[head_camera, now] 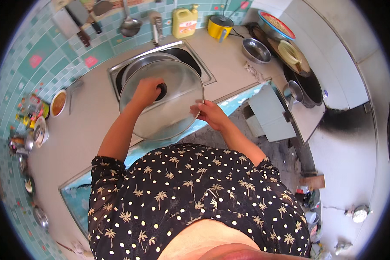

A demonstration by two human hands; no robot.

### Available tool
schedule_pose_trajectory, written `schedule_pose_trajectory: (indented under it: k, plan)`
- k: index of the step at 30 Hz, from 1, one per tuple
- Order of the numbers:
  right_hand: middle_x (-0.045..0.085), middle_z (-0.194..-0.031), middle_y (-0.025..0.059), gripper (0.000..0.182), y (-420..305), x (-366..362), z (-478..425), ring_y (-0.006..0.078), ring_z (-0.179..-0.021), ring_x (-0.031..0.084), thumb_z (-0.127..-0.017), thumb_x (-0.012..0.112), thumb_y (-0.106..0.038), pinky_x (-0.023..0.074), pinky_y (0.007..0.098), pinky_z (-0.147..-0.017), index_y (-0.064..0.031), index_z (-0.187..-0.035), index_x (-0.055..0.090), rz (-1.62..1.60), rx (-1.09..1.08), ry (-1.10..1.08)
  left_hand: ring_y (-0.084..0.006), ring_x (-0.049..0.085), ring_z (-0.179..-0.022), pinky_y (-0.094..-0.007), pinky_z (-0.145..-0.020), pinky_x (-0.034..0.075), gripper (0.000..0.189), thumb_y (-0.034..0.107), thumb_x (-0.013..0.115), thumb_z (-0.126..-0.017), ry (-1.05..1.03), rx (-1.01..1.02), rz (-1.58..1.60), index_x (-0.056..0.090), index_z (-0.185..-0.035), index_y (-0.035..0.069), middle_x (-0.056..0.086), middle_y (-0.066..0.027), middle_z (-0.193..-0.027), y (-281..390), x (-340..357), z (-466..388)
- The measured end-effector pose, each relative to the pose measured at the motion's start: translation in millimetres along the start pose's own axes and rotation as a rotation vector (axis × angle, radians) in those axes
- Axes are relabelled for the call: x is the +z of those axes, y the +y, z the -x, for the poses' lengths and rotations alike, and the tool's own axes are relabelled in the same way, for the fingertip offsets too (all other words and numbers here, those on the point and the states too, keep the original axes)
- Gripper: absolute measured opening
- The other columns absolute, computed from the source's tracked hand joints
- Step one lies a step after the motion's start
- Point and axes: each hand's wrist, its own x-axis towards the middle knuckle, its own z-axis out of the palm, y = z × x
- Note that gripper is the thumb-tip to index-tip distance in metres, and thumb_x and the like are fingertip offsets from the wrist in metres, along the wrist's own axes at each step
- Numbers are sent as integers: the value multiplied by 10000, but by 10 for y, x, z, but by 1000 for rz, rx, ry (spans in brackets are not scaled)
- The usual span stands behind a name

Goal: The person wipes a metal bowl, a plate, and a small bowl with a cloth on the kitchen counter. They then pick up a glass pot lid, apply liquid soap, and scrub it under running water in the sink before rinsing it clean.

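A round glass pot lid (178, 113) with a metal rim is held tilted in front of me, over the counter's front edge and part of the sink. My left hand (149, 91) grips its dark knob (162, 92). At the lid's right edge, the fingers and thumb of my right hand (211, 113) pinch the rim, with some fingertips showing through the glass. Behind the lid is a stainless steel sink (208, 75). Inside it sits a wide metal basin (156, 57), its lower part hidden by the lid.
Cleavers (68, 22) and a ladle (130, 26) hang on the tiled wall. A yellow pump jug (184, 24), a yellow electric pot (219, 29) and a metal bowl (256, 51) stand behind. Rightward are a large wok (312, 86) and an open cabinet door (273, 113). A bowl of sauce (58, 102) sits left.
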Motion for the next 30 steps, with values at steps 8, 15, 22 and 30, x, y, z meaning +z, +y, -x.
schedule_pose_trajectory:
  k: [8,15,22,30]
  plan:
    - [569,-973,66,329,-76,-1066,-579,161,-871,560,-854,506,-211,467,299,-771,-37,-1132,479,351,182,179,-323,552,-746,-429,-669,433,146,76,521,-680,-247,98,-90,566,-818,88,568,-133,-737,-192,941,-1132]
    - [585,-987,174,383,-1021,-2344,-1345,268,-860,581,-771,565,-202,456,347,-766,-7,-1095,504,1028,-388,384,-330,547,-754,-446,-689,412,135,90,520,-685,-415,30,-237,572,-809,90,565,-130,-737,-101,1614,-1762]
    - [587,-975,168,293,-2569,-2267,-2716,295,-904,562,-781,535,-200,437,364,-804,-34,-1018,577,1292,-724,-49,-311,548,-727,-424,-660,407,121,66,514,-666,-316,-101,-267,574,-767,93,561,-121,-715,-166,1776,-1921]
    - [551,-1068,206,336,-3166,-1330,-4447,336,-1028,505,-769,496,-200,405,394,-883,-30,-1051,560,1510,-987,-195,-225,517,-792,-353,-752,370,61,123,529,-696,-248,-200,-407,539,-755,119,498,-43,-740,-11,1494,-1751]
